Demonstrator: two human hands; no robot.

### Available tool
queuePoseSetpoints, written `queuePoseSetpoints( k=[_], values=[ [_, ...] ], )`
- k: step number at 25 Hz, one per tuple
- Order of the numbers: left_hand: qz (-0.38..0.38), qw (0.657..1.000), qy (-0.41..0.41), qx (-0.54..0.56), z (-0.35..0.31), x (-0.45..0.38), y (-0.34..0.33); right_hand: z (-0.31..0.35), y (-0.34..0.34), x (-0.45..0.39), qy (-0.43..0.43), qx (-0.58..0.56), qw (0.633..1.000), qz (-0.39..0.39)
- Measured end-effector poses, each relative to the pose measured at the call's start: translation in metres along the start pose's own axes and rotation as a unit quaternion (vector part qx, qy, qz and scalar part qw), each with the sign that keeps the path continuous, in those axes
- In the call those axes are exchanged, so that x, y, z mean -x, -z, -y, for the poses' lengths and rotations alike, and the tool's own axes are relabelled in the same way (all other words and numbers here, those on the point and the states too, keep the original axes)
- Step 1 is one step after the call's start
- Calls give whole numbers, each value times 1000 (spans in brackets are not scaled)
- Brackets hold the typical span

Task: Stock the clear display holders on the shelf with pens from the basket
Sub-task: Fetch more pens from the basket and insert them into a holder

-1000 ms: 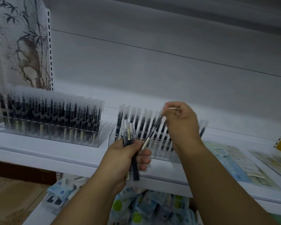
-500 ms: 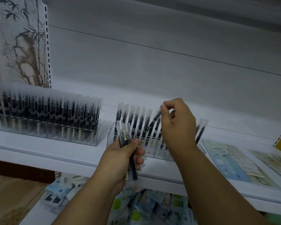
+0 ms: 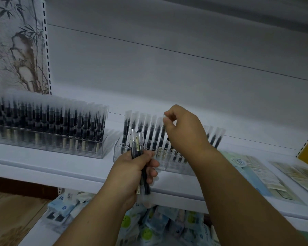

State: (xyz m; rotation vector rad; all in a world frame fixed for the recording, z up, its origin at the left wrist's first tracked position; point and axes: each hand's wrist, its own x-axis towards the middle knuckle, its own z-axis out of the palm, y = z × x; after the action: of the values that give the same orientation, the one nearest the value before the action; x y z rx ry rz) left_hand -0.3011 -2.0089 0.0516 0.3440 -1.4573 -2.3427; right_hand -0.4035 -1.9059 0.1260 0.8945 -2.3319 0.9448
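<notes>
— So, what does the left hand have?

— A small bundle of pens, dark barrels with clear caps. Its grip is curled tight round their middles, caps pointing up, the lower ends sticking out below the fingers in front of the edge of the white shelf.

— And the right hand?

— It sits above the nearer clear holder. Thumb and forefinger are pinched together on the clear cap of one pen, which stands in the row with the other pens there. The remaining fingers are curled in.

— How full is that holder?

— Partly. A row of capped pens leans back in it, with more showing past the right wrist.

— Anything beside it?

— To the left, apart from it on the same shelf, a second holder packed with pens. To the right, flat printed packets lie on the shelf. Below the shelf, a heap of blue-and-green packs.
</notes>
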Motion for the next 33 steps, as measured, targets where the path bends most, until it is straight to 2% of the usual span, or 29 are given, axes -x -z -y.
queuePoseSetpoints(
  k=[3, 7, 11, 13, 16, 18, 21, 24, 26, 29, 31, 33],
  values=[
    [10, 1000, 8, 9, -2, 2, -2, 8, 6, -9, -8, 33, 999, 22],
    [10, 1000, 10, 22, -6, 6, -4, 14, 4, -16, -47, 102, 989, 93],
    [24, 999, 5, 22, -9, 12, -5, 17, 7, 1, -44, 106, 992, 56],
    [38, 999, 5, 24, -9, 12, -6, 20, 10, 10, -63, -3, 995, 77],
    [62, 998, 16, 27, -6, 13, -9, 22, 12, 21, -122, -243, 940, 206],
    [73, 997, 24, 27, -3, 14, -11, 16, 15, 25, -126, -292, 921, 226],
    [68, 997, 20, 15, 3, 11, -11, 11, 14, 27, -127, -306, 914, 236],
    [62, 998, 8, -1, 8, 9, -12, 9, 12, 29, -133, -286, 926, 207],
    [45, 999, 8, -1, 8, 8, -12, 6, 18, 28, -159, -284, 933, 152],
    [17, 999, 15, 28, 4, 2, -10, -8, 32, 18, -195, -305, 932, -28],
    [17, 999, 21, 38, 3, -1, -10, -16, 37, 11, -162, -258, 942, -140],
    [24, 999, 21, 31, 3, -2, -12, -20, 35, 9, -106, -191, 958, -185]
  ],
)
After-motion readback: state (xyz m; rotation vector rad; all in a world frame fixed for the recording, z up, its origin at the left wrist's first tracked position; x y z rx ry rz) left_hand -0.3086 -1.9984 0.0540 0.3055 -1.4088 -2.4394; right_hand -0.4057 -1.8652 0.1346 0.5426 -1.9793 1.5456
